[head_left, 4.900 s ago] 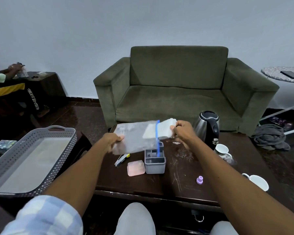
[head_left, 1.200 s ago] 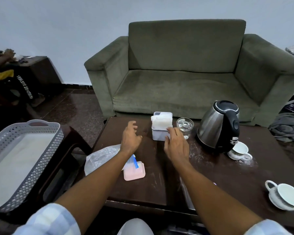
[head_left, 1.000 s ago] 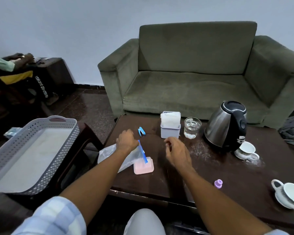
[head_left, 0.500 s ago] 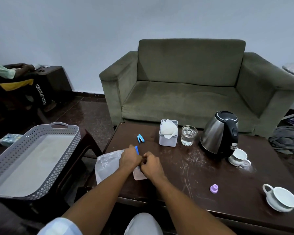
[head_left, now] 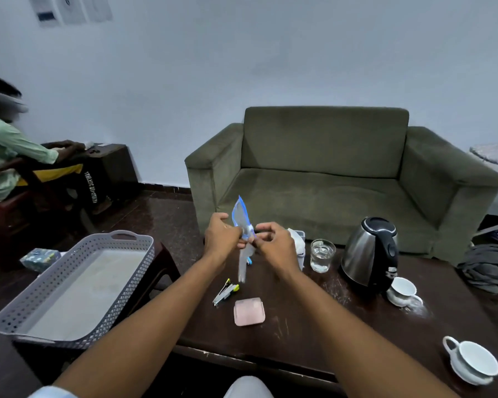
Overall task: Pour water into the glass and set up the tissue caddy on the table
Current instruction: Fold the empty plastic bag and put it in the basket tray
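Both hands hold a clear plastic bag [head_left: 241, 216] with a blue zip edge above the dark table [head_left: 314, 320]. My left hand [head_left: 220, 235] pinches its left side and my right hand [head_left: 270, 244] pinches its right side; the bag is folded narrow and hangs down between them. Behind my right hand stands the grey tissue caddy [head_left: 299, 242], mostly hidden, with white tissue showing. A glass [head_left: 322, 255] with water stands to its right, then the steel kettle [head_left: 370, 254].
On the table lie a stapler [head_left: 226, 291], a pink lid [head_left: 249, 311], a cup [head_left: 403, 291] by the kettle and another cup [head_left: 472, 361] at the front right. A grey perforated tray [head_left: 75, 285] sits on a stool to the left. A green sofa [head_left: 328, 179] is behind; a person sits far left.
My hands have lifted the plastic bag off the table's left front and now hold it up in the air, folded. The stapler is now uncovered.
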